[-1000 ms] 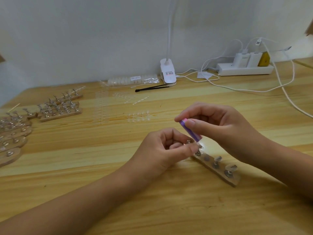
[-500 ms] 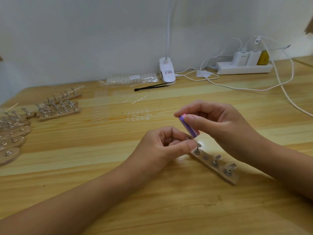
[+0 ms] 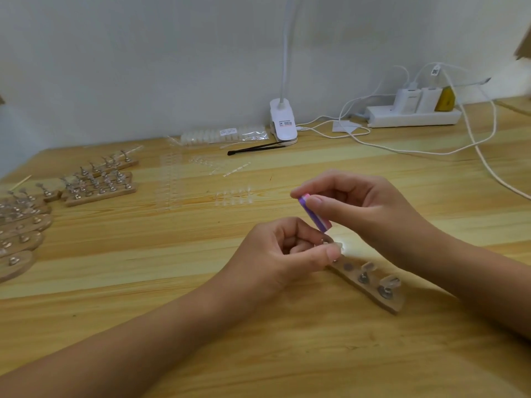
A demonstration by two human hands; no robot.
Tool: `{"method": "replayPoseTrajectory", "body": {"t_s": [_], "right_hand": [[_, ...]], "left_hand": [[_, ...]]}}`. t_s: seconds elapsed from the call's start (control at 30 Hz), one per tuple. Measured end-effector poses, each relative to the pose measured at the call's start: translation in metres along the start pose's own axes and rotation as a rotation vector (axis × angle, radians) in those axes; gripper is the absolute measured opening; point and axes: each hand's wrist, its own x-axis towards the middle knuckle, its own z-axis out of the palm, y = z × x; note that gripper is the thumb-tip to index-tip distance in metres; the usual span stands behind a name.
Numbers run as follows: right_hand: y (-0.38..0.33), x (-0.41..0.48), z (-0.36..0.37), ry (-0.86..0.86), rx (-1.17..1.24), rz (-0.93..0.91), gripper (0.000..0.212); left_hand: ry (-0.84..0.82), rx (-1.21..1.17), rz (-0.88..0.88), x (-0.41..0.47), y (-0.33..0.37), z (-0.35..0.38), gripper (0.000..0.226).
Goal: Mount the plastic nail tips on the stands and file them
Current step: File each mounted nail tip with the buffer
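Step in hand: filing, as I judge it. The file (image 3: 314, 215) comes down at a slant onto one nail tip (image 3: 338, 245) at centre right of the frame.
Doing it well: short, light strokes along the tip's edge. The tip needs firm support from below so the thin plastic neither bends nor pops off its peg. The file's face should lie flat to the edge, not dig in with a corner.
Left hand (image 3: 281, 254): its fingers are curled in tight. The thumb (image 3: 330, 254) and forefinger pinch the small metal peg that carries the nail tip, and the other fingers are tucked under.
Right hand (image 3: 370, 208): its thumb (image 3: 321, 203) and fingertips are closed on the upper end of the file. The lower end points down at the tip. Glare hides whether the file touches it.
Nail tip's place: just above the near end of the wooden stand (image 3: 370, 294), which lies on the table (image 3: 143, 254).
Other mounted tips (image 3: 391, 281): two more sit on pegs further along the same stand, at lower right.
Spare stock: loose clear tips (image 3: 234, 196) lie near the middle of the frame, and more stands (image 3: 99, 183) at the left.
Risk: too hard a push could tip the peg or scratch the clear plastic.
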Motion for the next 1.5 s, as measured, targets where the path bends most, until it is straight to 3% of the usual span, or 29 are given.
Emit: {"method": "replayPoseTrajectory", "body": {"t_s": [0.1, 0.23, 0.37, 0.5, 0.67, 0.9, 1.0, 1.2, 1.33, 1.5], "right_hand": [[0.006, 0.004, -0.015, 0.037, -0.188, -0.07, 0.019], [0.028, 0.01, -0.051, -0.014, -0.71, -0.053, 0.013], [0.042, 0.013, -0.07, -0.11, -0.845, 0.057, 0.02], [0.035, 0.014, -0.064, -0.103, -0.708, -0.026, 0.022], [-0.001, 0.004, -0.042, -0.245, -0.287, -0.129, 0.025], [-0.002, 0.002, -0.032, -0.226, -0.306, -0.169, 0.013], [-0.003, 0.004, -0.036, -0.234, -0.29, -0.171, 0.014], [0.0, 0.004, -0.041, -0.301, -0.272, -0.085, 0.018], [-0.004, 0.008, -0.048, -0.352, -0.198, -0.017, 0.019], [-0.01, 0.012, -0.07, -0.614, -0.168, 0.211, 0.008]], "left_hand": [[-0.025, -0.049, 0.004, 0.0, 0.004, -0.002, 0.019], [0.001, -0.127, -0.026, 0.002, 0.006, -0.004, 0.026], [0.028, -0.145, -0.045, 0.002, 0.006, -0.005, 0.027], [0.032, -0.138, -0.045, 0.003, 0.004, -0.007, 0.042], [0.081, -0.165, -0.056, 0.006, 0.004, -0.007, 0.033], [0.12, -0.085, -0.041, 0.005, -0.001, -0.006, 0.05], [0.11, -0.101, -0.041, 0.006, -0.002, -0.006, 0.047], [0.102, -0.099, -0.019, 0.004, -0.002, -0.004, 0.019], [0.104, -0.077, -0.018, 0.005, -0.003, -0.005, 0.033], [0.051, -0.062, -0.014, 0.005, -0.004, -0.007, 0.029]]}}
